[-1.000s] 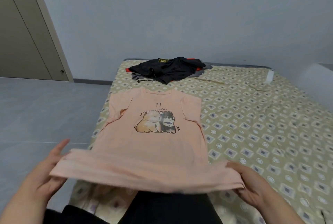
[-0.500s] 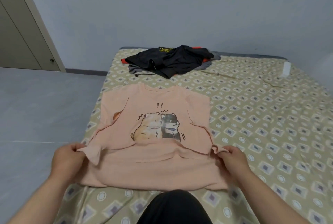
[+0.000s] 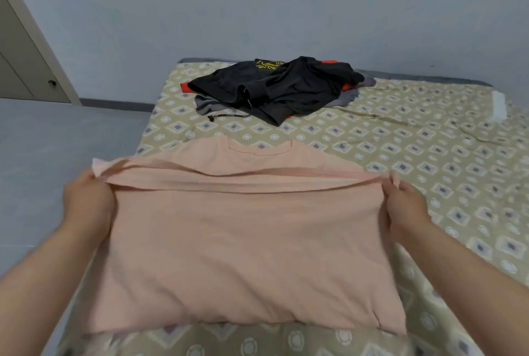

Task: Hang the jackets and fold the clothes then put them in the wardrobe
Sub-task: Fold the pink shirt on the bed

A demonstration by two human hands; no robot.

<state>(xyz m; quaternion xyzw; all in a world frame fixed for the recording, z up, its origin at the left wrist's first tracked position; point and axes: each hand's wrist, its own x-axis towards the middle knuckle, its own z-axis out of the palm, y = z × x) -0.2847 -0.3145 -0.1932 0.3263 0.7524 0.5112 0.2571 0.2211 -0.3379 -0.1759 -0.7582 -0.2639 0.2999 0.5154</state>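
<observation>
A peach T-shirt [image 3: 246,244] lies on the bed [image 3: 429,155], its lower half folded up over the chest so the cartoon print is hidden; only the collar shows beyond the fold. My left hand [image 3: 86,201] grips the hem at the shirt's left side. At the right side my right hand [image 3: 403,204] pinches the other hem corner. A pile of dark clothes [image 3: 274,86], black with red and grey pieces, sits at the far end of the bed.
The bed has a beige diamond-pattern cover. Grey floor [image 3: 43,155] runs along its left side. A door or cabinet panel [image 3: 25,63] stands at the far left against the blue-grey wall. A white object [image 3: 498,104] lies at the bed's far right.
Both hands carried the shirt's hem away from me, up over the chest. The cartoon print, visible before, is now covered by the folded half.
</observation>
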